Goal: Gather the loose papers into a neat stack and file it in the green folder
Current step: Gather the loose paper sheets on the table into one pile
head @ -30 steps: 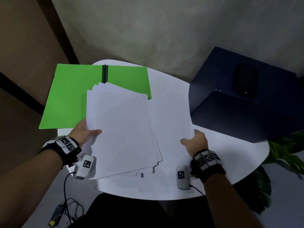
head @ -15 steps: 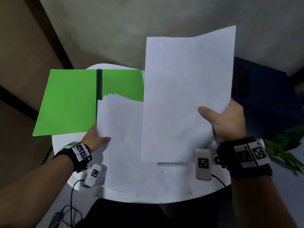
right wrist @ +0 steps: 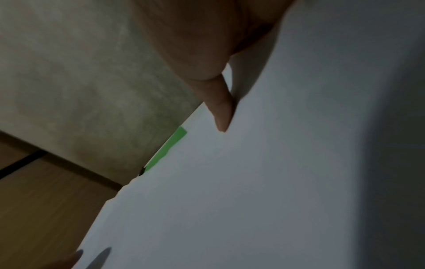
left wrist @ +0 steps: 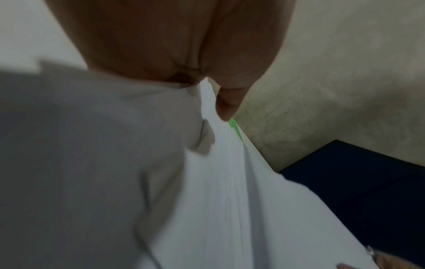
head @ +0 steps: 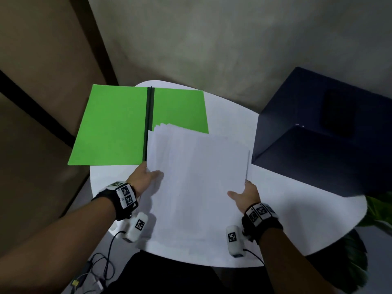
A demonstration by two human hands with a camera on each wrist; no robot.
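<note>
A fanned pile of white papers point(head: 197, 183) lies over the near middle of the white table point(head: 297, 219), its far edge overlapping the open green folder point(head: 114, 126). My left hand point(head: 146, 177) grips the pile's left edge, thumb on top point(left wrist: 227, 107). My right hand point(head: 244, 194) grips the right edge of the top sheets, thumb on top point(right wrist: 220, 109), fingers underneath. The folder lies flat with a dark spine point(head: 149, 124) down its middle; its right half is partly covered by the papers point(left wrist: 230, 200). A sliver of folder point(right wrist: 168, 151) shows past the papers point(right wrist: 253, 182).
A large dark blue box point(head: 324, 132) stands on the right of the table, close to the papers' right edge. A green plant point(head: 379, 211) sits beyond the table's right rim. Cables point(head: 99, 270) hang by the near left edge. Wall behind.
My right hand has brought the sheet it held upright down onto the pile and now grips the pile's right edge. The left hand kept its hold on the left edge.
</note>
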